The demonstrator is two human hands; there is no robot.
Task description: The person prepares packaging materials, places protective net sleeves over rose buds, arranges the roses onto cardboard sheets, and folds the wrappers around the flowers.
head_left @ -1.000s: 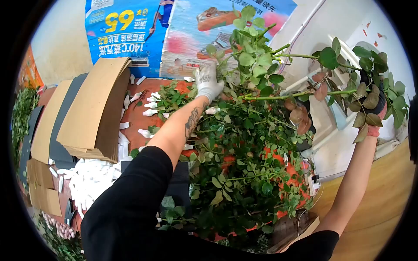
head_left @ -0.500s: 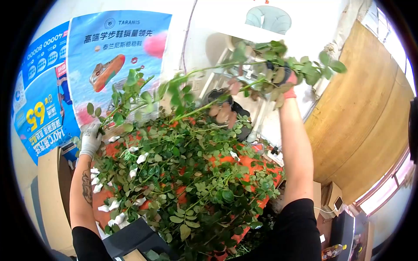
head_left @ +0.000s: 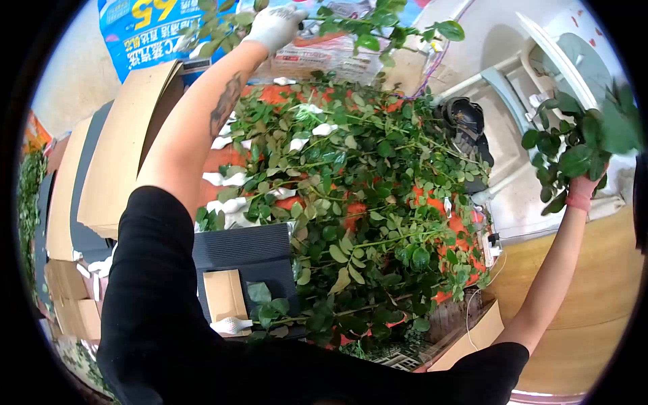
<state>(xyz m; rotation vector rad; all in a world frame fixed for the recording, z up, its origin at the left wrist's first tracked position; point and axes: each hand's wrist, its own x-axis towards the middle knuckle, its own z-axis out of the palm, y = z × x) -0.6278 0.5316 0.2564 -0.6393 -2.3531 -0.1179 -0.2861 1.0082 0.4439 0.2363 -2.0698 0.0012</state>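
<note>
My left hand (head_left: 275, 28), in a white glove, is raised at the top in front of the wall posters. Its fingers are curled closed around a leafy stem, with leaves (head_left: 379, 30) showing on both sides of it. Out at the far right, my right hand (head_left: 586, 187), with pink at the glove and wrist, is closed on leafy stems (head_left: 577, 152) that cover most of its fingers. Between my arms, a thick layer of leafy stems (head_left: 378, 209) lies on the red-orange table (head_left: 219, 160). White-wrapped stem heads (head_left: 233, 202) line its left side.
Brown cardboard sheets (head_left: 125, 158) stand at the left. A dark corrugated board (head_left: 239, 246) with a small cardboard piece (head_left: 224, 295) lies near my body. At the right are a white chair (head_left: 503, 84), a black object (head_left: 464, 116) and a power strip (head_left: 487, 250).
The view has swung back left and down after turning right. My left hand is now higher, above the table's far edge. My right hand remains extended at the right with leafy stems.
</note>
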